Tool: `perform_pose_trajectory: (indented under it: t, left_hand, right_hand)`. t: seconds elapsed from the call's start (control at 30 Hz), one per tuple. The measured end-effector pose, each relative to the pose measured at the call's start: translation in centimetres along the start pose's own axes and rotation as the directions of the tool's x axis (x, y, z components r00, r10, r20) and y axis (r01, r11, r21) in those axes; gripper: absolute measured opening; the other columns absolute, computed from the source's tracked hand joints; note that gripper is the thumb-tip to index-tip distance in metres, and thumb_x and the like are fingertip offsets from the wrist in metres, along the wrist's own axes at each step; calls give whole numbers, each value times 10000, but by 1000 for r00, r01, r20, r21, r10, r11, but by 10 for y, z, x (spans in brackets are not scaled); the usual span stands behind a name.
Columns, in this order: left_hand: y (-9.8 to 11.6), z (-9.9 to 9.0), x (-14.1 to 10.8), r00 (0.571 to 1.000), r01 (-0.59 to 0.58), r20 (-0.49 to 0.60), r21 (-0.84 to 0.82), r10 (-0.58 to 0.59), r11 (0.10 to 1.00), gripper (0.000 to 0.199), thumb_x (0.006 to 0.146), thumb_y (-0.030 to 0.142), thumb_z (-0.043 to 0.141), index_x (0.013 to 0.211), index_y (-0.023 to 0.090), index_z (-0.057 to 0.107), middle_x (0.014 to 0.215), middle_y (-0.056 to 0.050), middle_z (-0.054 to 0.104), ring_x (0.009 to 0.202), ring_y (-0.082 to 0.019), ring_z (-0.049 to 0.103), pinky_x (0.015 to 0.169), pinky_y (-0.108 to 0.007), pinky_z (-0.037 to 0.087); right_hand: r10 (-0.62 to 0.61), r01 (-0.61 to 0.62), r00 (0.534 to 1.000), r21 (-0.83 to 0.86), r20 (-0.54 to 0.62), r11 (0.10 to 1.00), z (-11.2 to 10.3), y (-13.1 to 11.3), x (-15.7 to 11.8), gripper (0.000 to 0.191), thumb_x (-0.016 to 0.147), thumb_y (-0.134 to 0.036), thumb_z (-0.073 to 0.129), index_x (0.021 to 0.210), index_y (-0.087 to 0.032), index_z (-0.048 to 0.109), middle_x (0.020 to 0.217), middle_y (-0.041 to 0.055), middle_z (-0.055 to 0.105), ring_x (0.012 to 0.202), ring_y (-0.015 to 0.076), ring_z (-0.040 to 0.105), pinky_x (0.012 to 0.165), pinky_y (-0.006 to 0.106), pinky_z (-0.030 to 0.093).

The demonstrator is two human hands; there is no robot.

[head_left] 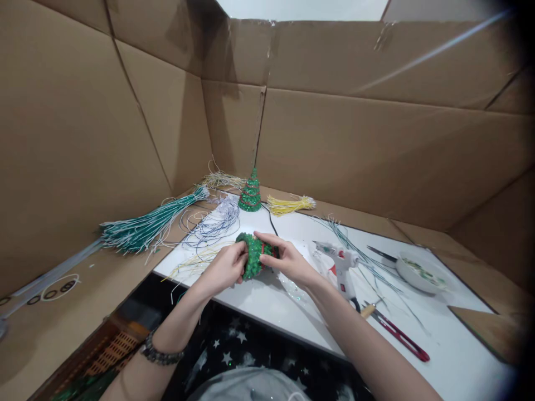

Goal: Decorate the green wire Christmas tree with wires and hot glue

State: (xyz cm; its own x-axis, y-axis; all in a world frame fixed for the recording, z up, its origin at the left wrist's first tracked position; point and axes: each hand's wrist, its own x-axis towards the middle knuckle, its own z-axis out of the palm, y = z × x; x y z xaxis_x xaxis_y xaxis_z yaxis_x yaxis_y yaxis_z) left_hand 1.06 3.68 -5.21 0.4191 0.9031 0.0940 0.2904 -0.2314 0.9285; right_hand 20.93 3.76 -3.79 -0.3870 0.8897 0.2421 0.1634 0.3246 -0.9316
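- Head view: my left hand (225, 267) and right hand (288, 262) were both closed around a small green beaded cone (253, 256), lying on its side, just above the near edge of the white bench (267, 303). The left gripped its wide end from nine o'clock; the right cupped the other end from three o'clock, thumb over a red band.
- I judged the squeeze itself a risk: two hands pressing inward on beadwork could crush the shape or pop beads loose.
- The cone sat close to the bench's front edge, so a slip could have sent it off toward six o'clock, into my lap.
- A glue gun (340, 262) stood at three o'clock, near my right wrist. Whether it was hot I could not tell; if so, a careless sweep of the forearm risked a burn or a knock-over.
- Red-handled snips (397, 334) lay at four o'clock beside my right forearm, easy to nudge.
- Loose blue-white strands (213, 223) spread at eleven o'clock, just beyond my left hand, and could have snagged the beads.
- A finished beaded tree (251, 192) stood upright at twelve o'clock, well apart, between pale and yellow strand bundles (290, 205).
- A white dish (420, 272) of bits sat farther out at three o'clock; a tug on the green strands (146, 225) at ten o'clock seemed no threat to it.
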Motion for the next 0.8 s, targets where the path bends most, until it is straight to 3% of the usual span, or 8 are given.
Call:
perform_pose_trajectory:
  t: [0.33,0.43,0.6,0.8]
  left_hand:
    - [-4,-2,0,998,9,55,-67,-5,998,160,932,294,422,832,186,486,577,45,527,442,-115,575,439,-207,444]
    - [-2,-3,-1,998,11,62,-80,-6,997,159,933,303,429,855,185,499,569,47,526,441,-117,573,443,-209,451]
    - [-1,-4,-2,996,20,91,-106,-11,994,183,940,327,440,900,173,529,554,46,532,454,-117,580,468,-208,462]
    - [0,-5,0,992,39,127,-149,-20,988,283,929,422,512,968,146,561,673,5,601,457,-89,548,459,-200,451]
  right_hand:
    - [-30,31,999,-32,44,999,-4,-1,-5,590,802,-443,743,1349,-289,588,1422,89,545,1286,266,534,1132,468,373]
    - [-43,43,997,-8,66,999,-7,-2,-5,516,827,-385,707,1327,-304,607,1425,63,549,1318,265,506,1150,473,346]
    - [-14,13,1000,62,19,998,-5,-2,-3,466,797,-242,624,1255,-317,665,1385,32,579,1318,259,497,1165,474,324]
    - [-7,7,1000,92,2,996,-5,1,-4,463,854,-278,476,1285,-293,645,1397,40,582,1320,273,499,1144,504,346]
